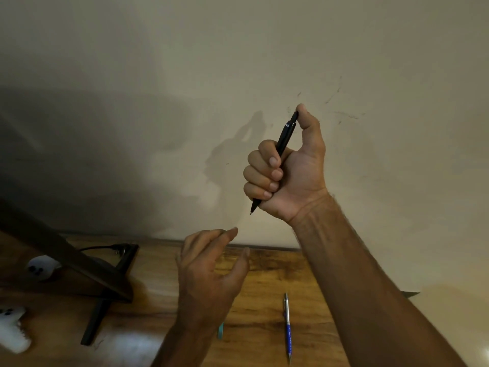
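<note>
Fingers (274,161) of right hand (293,178) curl round black pen (287,133), hiding mid-barrel; left hand (209,268) loose, empty

Beige wall (185,62), wooden desk (264,274)

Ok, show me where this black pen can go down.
Best patch for the black pen: bare wood of the desk between the left hand and the blue pencil. A second lies between the foot of the dark stand and the left forearm. Crowded: the left end, with stand, cable and white figures. A teal item lies by the left wrist.
</note>
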